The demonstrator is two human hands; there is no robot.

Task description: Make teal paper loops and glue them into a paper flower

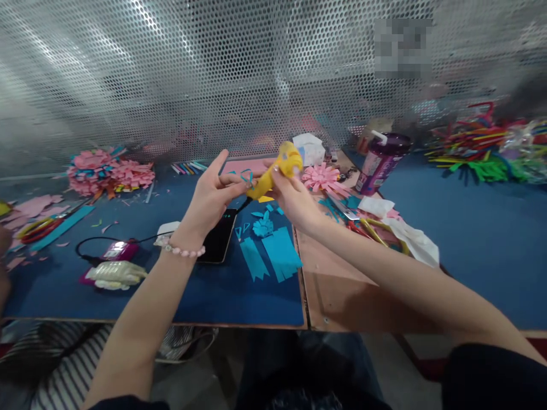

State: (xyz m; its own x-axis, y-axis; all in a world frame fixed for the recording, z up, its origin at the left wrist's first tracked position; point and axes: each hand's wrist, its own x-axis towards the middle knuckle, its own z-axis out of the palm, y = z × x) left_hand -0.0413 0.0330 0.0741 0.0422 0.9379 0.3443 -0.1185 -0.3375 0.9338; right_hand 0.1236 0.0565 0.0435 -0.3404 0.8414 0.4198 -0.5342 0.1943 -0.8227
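Note:
Above the middle of the table, my right hand (293, 196) is closed around a yellow glue gun (267, 181), whose black cord trails from its lower end. Beside it, my left hand (213, 193) pinches a small blue paper loop (247, 175) between thumb and fingertip, with one finger pointing up. A pink beaded bracelet circles that wrist. Below my hands lie a blue paper flower (262, 226), cut blue paper strips (282, 253) and a black phone-like slab (220, 242), partly behind my left wrist.
Pink fringed paper flowers (111, 173) sit at the back left. A purple cup with a straw (380, 165) stands right of centre, near yellow-handled scissors (384, 233) and white tissue (414, 242). Colourful craft stems (478, 142) lie far right. A perforated metal panel (256, 74) rises behind.

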